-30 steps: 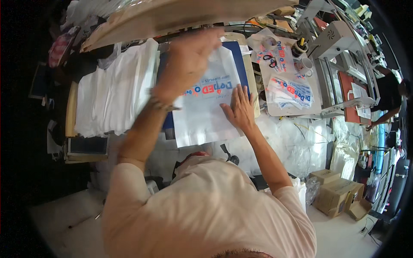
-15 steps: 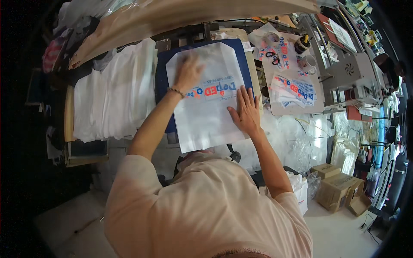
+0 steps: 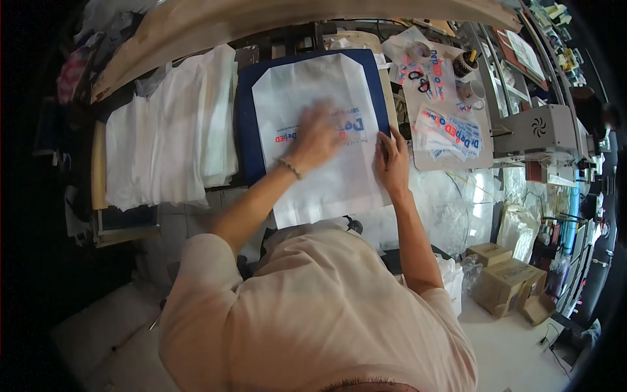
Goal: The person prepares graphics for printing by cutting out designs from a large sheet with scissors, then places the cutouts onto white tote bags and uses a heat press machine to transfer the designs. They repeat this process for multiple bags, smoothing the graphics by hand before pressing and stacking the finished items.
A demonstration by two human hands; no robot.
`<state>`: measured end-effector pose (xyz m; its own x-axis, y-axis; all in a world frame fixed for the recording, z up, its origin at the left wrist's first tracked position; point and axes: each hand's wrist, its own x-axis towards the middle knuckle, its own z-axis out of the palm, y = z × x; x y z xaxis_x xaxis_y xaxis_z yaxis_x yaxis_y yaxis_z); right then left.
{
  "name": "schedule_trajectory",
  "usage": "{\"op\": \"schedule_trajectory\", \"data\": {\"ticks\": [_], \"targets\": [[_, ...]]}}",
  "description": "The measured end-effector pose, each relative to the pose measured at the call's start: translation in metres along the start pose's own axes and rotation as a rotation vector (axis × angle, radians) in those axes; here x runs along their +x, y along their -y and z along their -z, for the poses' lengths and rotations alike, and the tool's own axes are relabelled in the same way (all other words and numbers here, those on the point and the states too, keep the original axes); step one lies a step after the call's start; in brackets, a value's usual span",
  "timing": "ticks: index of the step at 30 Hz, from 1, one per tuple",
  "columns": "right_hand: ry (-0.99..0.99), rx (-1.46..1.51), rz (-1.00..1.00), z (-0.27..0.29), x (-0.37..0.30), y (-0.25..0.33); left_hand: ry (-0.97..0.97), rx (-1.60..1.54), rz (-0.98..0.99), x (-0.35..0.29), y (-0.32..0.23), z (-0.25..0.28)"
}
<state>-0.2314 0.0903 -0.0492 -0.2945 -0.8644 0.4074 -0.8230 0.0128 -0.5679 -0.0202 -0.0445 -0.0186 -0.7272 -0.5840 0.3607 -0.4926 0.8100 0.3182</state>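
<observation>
A white plastic bag (image 3: 307, 189) with blue and red print lies flat on a dark blue board (image 3: 250, 130). Its far corners are cut at a slant, and its near end hangs past the board toward me. My left hand (image 3: 317, 140) is over the middle of the bag, covering part of the print; its fingers are smeared by motion. At the right edge of bag and board rests my right hand (image 3: 393, 160), its fingers slightly bent and apart, with nothing visible in them.
Stacked white bags (image 3: 170, 130) lie left of the board. On the right, a light sheet (image 3: 428, 160) bears black-handled scissors (image 3: 419, 81), printed pieces (image 3: 450, 134) and a white mug (image 3: 471, 93). A grey machine (image 3: 532, 127) stands beyond. Cardboard boxes (image 3: 506, 284) sit on the floor.
My left hand has swept right and nearer across the bag, from its upper left to its middle. My right hand has shifted slightly outward onto the right edge, its fingers more bent.
</observation>
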Motion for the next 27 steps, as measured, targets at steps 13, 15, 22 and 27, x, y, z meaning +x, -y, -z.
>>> {"op": "schedule_trajectory", "data": {"ticks": [13, 15, 22, 27], "targets": [[0.131, -0.281, 0.024, -0.009, 0.011, 0.011, 0.124, 0.118, -0.047, -0.011, 0.021, -0.007], [0.153, -0.205, 0.057, -0.008, 0.009, 0.003, 0.116, 0.109, -0.057, 0.004, 0.024, -0.005], [0.087, -0.081, 0.127, -0.010, 0.010, 0.006, 0.022, -0.004, -0.069, 0.007, -0.005, -0.013], [0.094, -0.018, 0.071, -0.010, 0.011, -0.012, 0.128, -0.768, 0.120, 0.058, 0.014, 0.036]]}}
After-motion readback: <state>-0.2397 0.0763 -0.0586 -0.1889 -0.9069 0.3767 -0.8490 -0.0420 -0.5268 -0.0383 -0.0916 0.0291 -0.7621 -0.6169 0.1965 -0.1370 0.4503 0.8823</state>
